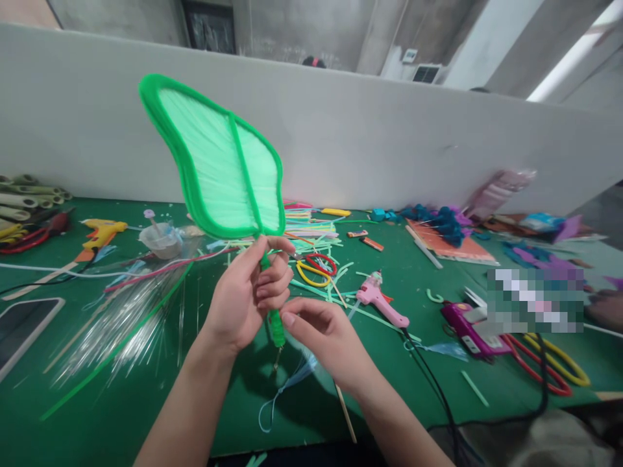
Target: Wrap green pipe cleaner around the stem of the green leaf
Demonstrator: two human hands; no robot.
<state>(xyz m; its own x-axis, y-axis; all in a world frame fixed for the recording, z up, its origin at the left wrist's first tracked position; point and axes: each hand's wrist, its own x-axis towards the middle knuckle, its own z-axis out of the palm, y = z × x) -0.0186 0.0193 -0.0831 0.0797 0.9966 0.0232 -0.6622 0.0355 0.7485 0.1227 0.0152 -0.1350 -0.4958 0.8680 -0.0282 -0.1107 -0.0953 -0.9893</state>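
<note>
"What is held?"

"The left hand's [256,295] fingers [273,285] wrap round the handle [277,329] of a green fan [214,172], which is raised and tilted above the counter [403,395]. The right hand [327,334] has its thumb and forefinger at the handle's lower part; whether they pinch it, I can't tell."

"And the surface?"

"Green and crowded. Scissors [316,283] with red and yellow handles lie just beyond the hands, a pink glue gun [382,301] to the right, clear strands [129,331] and a yellow glue gun [100,233] to the left. A pale partition [389,136] runs along the back; above it show a grey wall [302,29] and a dark framed opening [210,27]."

"What's hard to make out?"

"The left hand covers the handle's upper part. A phone [29,331] is cut off at the left edge, a pixelated patch [535,300] masks something on the right, and just the top of a person's head [314,62] clears the partition."
</note>
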